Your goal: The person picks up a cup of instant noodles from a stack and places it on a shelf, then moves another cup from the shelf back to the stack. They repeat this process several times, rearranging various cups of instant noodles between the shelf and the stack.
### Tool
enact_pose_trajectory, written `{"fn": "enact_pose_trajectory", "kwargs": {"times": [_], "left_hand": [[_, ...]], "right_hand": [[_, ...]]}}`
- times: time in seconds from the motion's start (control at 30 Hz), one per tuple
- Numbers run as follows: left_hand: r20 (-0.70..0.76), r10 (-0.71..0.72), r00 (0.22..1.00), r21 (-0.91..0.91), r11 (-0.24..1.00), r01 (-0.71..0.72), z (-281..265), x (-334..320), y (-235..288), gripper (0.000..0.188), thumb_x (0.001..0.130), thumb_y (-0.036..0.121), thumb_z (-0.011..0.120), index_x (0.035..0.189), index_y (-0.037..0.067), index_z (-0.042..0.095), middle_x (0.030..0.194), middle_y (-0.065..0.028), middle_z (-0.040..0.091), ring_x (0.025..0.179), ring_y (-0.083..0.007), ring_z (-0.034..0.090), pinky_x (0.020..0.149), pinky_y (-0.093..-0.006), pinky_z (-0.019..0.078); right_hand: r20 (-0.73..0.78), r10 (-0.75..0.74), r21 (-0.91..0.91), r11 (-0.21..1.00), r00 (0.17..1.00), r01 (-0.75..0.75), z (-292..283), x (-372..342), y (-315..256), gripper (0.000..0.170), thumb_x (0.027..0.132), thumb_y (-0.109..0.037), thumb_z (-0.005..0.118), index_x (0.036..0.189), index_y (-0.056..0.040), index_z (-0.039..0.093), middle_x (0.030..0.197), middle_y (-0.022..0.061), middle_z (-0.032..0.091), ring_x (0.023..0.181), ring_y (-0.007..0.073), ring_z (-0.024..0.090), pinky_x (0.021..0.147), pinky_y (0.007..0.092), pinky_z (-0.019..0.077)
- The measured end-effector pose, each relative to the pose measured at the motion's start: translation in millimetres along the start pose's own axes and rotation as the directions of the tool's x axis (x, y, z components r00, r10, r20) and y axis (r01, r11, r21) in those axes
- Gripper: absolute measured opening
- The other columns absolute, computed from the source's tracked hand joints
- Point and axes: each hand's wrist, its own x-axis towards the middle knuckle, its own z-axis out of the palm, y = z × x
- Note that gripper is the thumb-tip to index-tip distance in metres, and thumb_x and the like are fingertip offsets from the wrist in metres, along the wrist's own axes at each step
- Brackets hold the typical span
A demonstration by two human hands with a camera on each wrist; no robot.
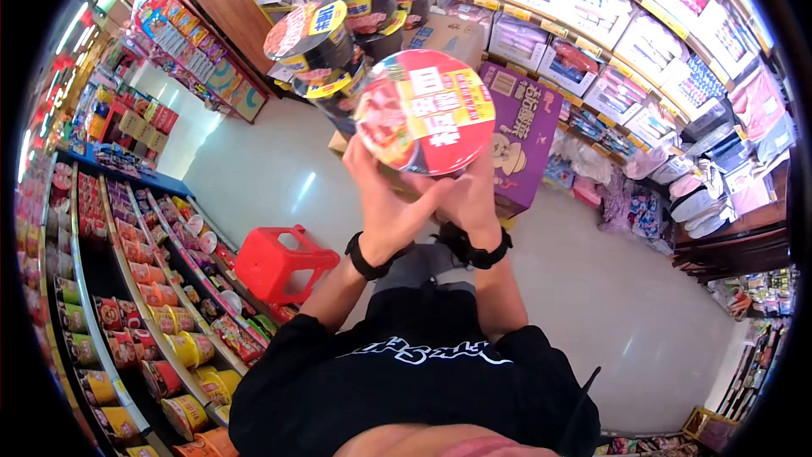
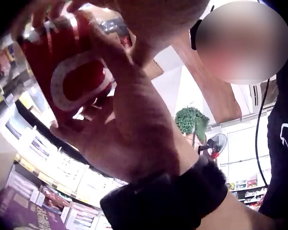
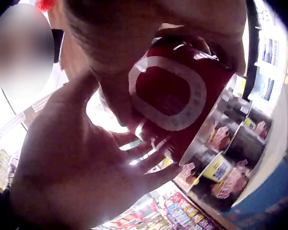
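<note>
A large red-lidded instant noodle tub (image 1: 427, 110) is held up in front of the body, wrapped in shiny film. The left hand (image 1: 385, 207) grips its near left side and the right hand (image 1: 474, 199) its near right side. In the left wrist view, the left hand (image 2: 129, 120) curls round the red tub (image 2: 74, 72), which shows a pale oval mark. From the right wrist, the right hand (image 3: 72, 158) has fingers around the same tub (image 3: 168, 96). Stacked black noodle tubs (image 1: 313, 34) stand just beyond it.
A purple carton (image 1: 518, 140) and a brown carton (image 1: 448, 38) lie beyond the hands. Shelves of noodle tubs (image 1: 161, 322) line the left, with a red stool (image 1: 283, 267) beside them. Packaged goods fill the shelves (image 1: 592, 38) at the right.
</note>
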Motion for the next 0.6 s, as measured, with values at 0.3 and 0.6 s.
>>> {"fn": "enact_pose_trajectory", "kwargs": {"times": [0.3, 0.6], "left_hand": [[0.282, -0.298, 0.912, -0.052, 0.944, 0.324, 93, 99, -36, 0.116, 0.067, 0.026, 0.092, 0.151, -0.002, 0.017, 0.144, -0.0205, 0.026, 0.137, -0.0361, 0.033, 0.113, -0.0482, 0.0388], [0.358, -0.306, 0.882, 0.096, 0.952, 0.291, 156, 186, -130, 0.106, 0.073, 0.037, 0.087, 0.151, -0.001, 0.025, 0.146, -0.0263, 0.036, 0.14, -0.0369, 0.032, 0.117, -0.0442, 0.0282]], "right_hand": [[-0.019, 0.013, -0.13, 0.991, 1.0, -0.015, -93, 117, 62, 0.095, 0.067, -0.015, 0.092, 0.145, -0.001, 0.038, 0.136, 0.0142, 0.051, 0.127, 0.0247, 0.051, 0.105, 0.0381, 0.0434], [0.202, 0.244, 0.187, 0.941, 0.948, -0.282, -136, 226, 147, 0.089, 0.075, 0.006, 0.079, 0.147, -0.0018, 0.028, 0.137, 0.0156, 0.051, 0.121, 0.025, 0.057, 0.096, 0.038, 0.0568]]}}
